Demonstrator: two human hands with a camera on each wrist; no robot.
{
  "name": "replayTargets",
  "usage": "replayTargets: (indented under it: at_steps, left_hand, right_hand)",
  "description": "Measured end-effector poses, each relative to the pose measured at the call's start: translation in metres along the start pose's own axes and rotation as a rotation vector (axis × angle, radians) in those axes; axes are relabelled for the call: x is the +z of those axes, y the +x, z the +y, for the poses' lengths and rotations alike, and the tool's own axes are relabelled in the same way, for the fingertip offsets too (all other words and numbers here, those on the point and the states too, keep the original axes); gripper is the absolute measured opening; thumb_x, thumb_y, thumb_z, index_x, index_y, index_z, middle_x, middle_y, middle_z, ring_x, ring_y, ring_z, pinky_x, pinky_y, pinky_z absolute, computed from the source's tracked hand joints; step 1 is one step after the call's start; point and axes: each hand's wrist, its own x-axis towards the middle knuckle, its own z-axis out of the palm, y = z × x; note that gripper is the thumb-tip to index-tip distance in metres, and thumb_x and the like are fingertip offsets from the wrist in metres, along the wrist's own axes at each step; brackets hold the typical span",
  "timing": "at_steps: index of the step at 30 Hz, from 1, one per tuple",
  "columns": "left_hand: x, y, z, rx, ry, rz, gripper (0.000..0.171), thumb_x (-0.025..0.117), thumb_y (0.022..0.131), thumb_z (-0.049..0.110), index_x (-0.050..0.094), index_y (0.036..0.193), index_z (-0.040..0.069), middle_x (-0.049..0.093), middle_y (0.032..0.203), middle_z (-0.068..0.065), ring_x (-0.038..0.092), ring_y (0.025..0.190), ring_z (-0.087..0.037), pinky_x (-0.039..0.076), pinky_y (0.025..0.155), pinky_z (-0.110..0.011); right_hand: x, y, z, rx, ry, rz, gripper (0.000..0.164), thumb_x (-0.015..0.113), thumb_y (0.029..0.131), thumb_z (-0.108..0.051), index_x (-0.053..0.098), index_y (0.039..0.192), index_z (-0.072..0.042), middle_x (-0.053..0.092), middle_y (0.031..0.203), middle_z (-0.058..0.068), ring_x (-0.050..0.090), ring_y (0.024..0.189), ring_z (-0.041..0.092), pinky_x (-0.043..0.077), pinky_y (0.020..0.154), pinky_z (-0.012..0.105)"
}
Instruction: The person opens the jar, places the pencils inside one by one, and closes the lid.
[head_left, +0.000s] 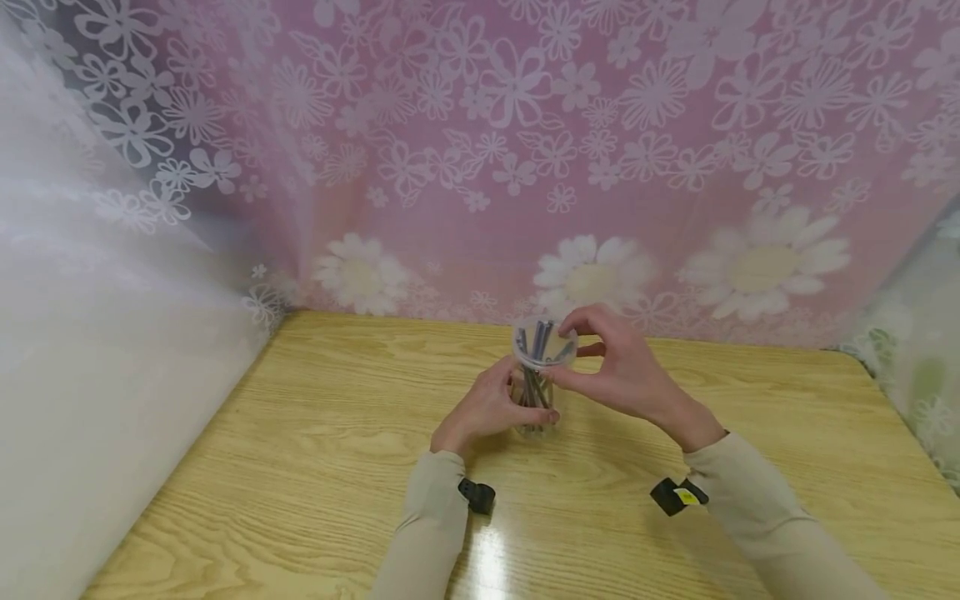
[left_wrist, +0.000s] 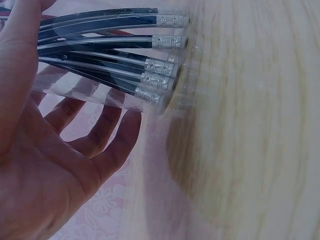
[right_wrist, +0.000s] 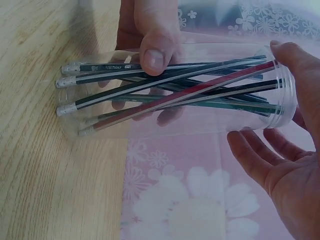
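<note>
A clear plastic jar [head_left: 551,379] stands roughly upright over the table, with several pencils [right_wrist: 170,87] inside. Most pencils are dark with pale stripes; one is red [right_wrist: 190,92]. Their metal-banded eraser ends [left_wrist: 167,41] point to the jar's bottom. My left hand [head_left: 483,408] grips the jar's side, thumb across the near face. Around the jar's top rim curls my right hand [head_left: 626,375], thumb on one side and fingers on the other. Whether a lid covers the top, I cannot tell. Contact between base and table is also unclear.
The wood-grain table [head_left: 315,467] reaches back to a pink floral curtain [head_left: 450,208]. A whitish sheet [head_left: 127,333] borders the table on the left, and another patterned sheet [head_left: 926,358] hangs at the right. A small black device [head_left: 477,497] is strapped on the left wrist.
</note>
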Motion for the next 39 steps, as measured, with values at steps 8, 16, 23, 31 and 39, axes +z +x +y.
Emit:
replayTargets:
  at_steps: [8, 16, 23, 31, 39]
  left_hand:
    - [-0.0006, -0.0001, 0.0004, -0.009, -0.001, 0.004, 0.085, 0.087, 0.077, 0.052, 0.04, 0.147, 0.054, 0.062, 0.114, 0.007, 0.059, 0.093, -0.017, 0.048, 0.078, -0.038]
    - [-0.0009, 0.0004, 0.0007, 0.001, -0.013, 0.001, 0.083, 0.088, 0.078, 0.051, 0.043, 0.148, 0.049, 0.062, 0.104, 0.002, 0.056, 0.083, -0.019, 0.048, 0.072, -0.037]
    - [-0.0006, -0.0007, 0.0012, -0.001, -0.009, 0.012, 0.083, 0.088, 0.076, 0.052, 0.04, 0.144, 0.057, 0.061, 0.12, 0.008, 0.058, 0.099, -0.016, 0.049, 0.083, -0.039]
    - [-0.0005, -0.001, 0.0012, -0.014, -0.002, 0.008, 0.085, 0.088, 0.076, 0.053, 0.038, 0.146, 0.057, 0.06, 0.122, 0.008, 0.058, 0.102, -0.017, 0.049, 0.085, -0.041]
    - [-0.0005, -0.0008, 0.0014, -0.012, -0.003, 0.009, 0.086, 0.088, 0.076, 0.053, 0.041, 0.148, 0.051, 0.06, 0.124, 0.009, 0.06, 0.103, -0.017, 0.05, 0.088, -0.042]
  right_hand:
    - [0.0013, -0.0005, 0.0012, 0.011, 0.05, 0.003, 0.047, 0.079, 0.086, -0.001, 0.053, 0.125, -0.004, 0.05, 0.149, 0.012, 0.06, 0.126, 0.034, 0.06, 0.086, 0.039]
    - [0.0027, 0.0003, 0.0012, -0.004, 0.006, 0.036, 0.052, 0.087, 0.081, -0.011, 0.055, 0.122, -0.005, 0.053, 0.122, 0.008, 0.061, 0.113, 0.026, 0.059, 0.084, 0.033]
    - [0.0025, -0.0001, 0.002, -0.009, 0.052, 0.01, 0.05, 0.078, 0.086, -0.001, 0.056, 0.13, -0.005, 0.053, 0.148, 0.01, 0.062, 0.122, 0.029, 0.059, 0.087, 0.036]
    - [0.0049, 0.0009, 0.0033, 0.008, 0.032, 0.028, 0.062, 0.087, 0.081, -0.011, 0.053, 0.133, -0.007, 0.053, 0.132, 0.01, 0.062, 0.119, 0.03, 0.059, 0.086, 0.035]
    - [0.0046, 0.001, 0.0032, 0.002, 0.053, -0.009, 0.065, 0.079, 0.085, -0.004, 0.052, 0.144, -0.01, 0.058, 0.14, 0.011, 0.061, 0.124, 0.033, 0.058, 0.089, 0.045]
